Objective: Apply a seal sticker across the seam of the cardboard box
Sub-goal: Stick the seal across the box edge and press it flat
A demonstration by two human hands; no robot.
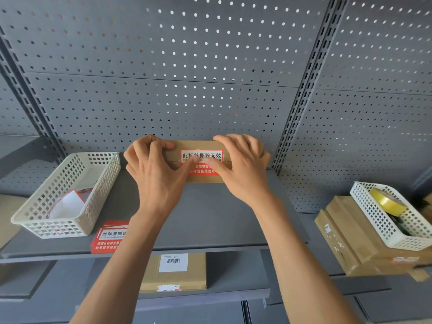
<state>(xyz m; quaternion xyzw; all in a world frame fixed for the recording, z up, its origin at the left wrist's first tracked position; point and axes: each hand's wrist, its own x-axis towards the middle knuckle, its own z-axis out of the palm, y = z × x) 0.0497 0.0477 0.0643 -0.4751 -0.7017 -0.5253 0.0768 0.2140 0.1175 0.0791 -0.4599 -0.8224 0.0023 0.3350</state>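
A flat brown cardboard box (198, 144) lies at the back of the grey shelf (210, 218), against the pegboard. A red and white seal sticker (203, 155) with black characters sits across the box's seam. My left hand (154, 169) grips the box's left end, its thumb pressing on the sticker's lower left. My right hand (243, 164) holds the right end, thumb pressing on the sticker's lower right. The thumbs hide part of the sticker's red half.
A white plastic basket (53, 220) with sticker backings stands at the left, a stack of red seal stickers (109, 238) beside it. At the right, a white basket (395, 235) with yellow tape (385, 202) rests on cardboard boxes (346, 242). Another labelled box (173, 272) lies on the lower shelf.
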